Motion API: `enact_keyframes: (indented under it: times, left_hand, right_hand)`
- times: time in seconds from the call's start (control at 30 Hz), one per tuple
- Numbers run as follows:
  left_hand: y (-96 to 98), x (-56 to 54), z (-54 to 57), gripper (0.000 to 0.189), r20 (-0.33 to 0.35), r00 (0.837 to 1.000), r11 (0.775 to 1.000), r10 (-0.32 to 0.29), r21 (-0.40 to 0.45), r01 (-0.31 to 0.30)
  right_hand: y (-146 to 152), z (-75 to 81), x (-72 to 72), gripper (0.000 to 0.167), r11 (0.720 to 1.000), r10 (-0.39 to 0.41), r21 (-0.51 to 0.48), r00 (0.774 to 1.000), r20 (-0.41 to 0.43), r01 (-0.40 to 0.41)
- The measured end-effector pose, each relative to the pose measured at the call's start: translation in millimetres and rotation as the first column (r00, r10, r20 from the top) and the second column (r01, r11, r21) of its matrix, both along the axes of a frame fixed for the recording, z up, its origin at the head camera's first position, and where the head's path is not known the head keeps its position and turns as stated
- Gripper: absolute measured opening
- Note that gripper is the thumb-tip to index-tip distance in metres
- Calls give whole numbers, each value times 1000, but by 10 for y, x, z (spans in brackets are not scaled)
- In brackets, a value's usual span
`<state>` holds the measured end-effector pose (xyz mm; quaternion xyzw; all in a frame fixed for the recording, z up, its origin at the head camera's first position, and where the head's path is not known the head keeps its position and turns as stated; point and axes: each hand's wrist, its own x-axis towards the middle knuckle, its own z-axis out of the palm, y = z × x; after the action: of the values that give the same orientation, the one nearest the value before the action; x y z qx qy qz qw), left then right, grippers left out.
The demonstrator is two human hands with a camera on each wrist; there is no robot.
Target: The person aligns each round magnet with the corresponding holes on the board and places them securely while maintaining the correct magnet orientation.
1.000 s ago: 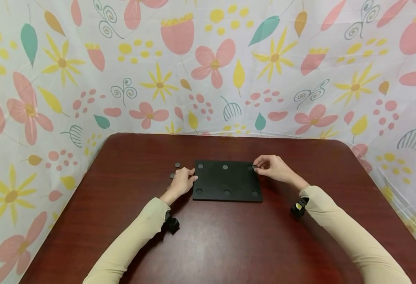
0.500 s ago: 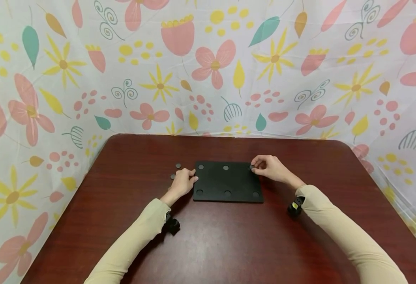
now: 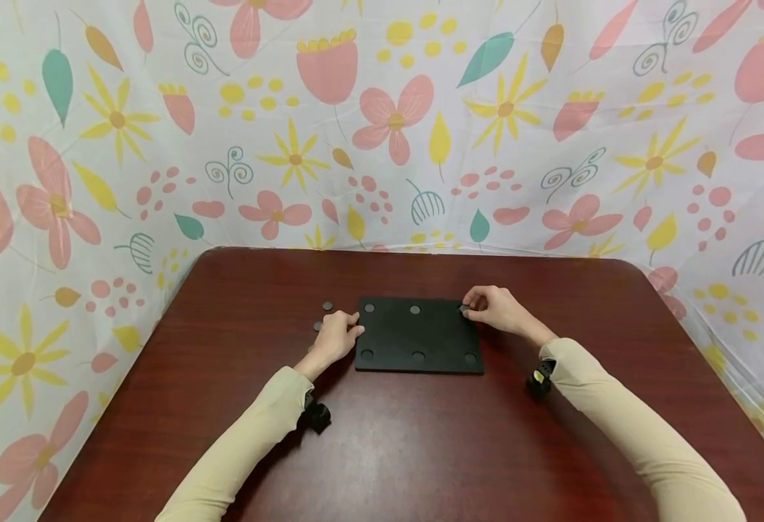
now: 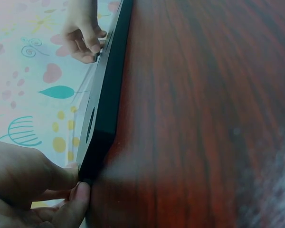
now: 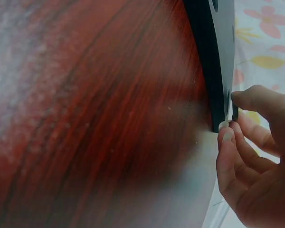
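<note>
A flat black rectangular board with round recesses lies on the table. My left hand grips its left edge, thumb and fingers pinching it in the left wrist view. At the far right corner, my right hand pinches a small dark disc between thumb and fingers, right at the recess there. Grey discs fill the far left recess and the far middle recess. Along the near side, the left recess, middle recess and right recess show dark hollows.
Left of the board lie loose dark discs: one disc farther back, another disc partly behind my left hand. The reddish-brown table stretches toward me. A flowered cloth hangs beyond its far edge.
My right hand shifts slightly left with the disc, then stays close over the far right recess with small movements. The left hand keeps its grip on the board.
</note>
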<state>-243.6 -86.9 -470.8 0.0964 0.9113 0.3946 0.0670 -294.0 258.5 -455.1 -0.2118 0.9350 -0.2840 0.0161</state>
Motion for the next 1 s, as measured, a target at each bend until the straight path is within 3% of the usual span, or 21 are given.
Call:
enact_keyframes:
  times: [0.27,1.0]
  left_hand:
    - [-5,3,-37,41,-4,1000,1000,-11,-5,11]
    - [10,-11,10,42,24,1000,1000,9,-7,-9]
  right_hand:
    - [2,-15,-17,14,1000,1,7,999,32,-2]
    - [-22,-12,-26,14,999,-34,4,998,44,34]
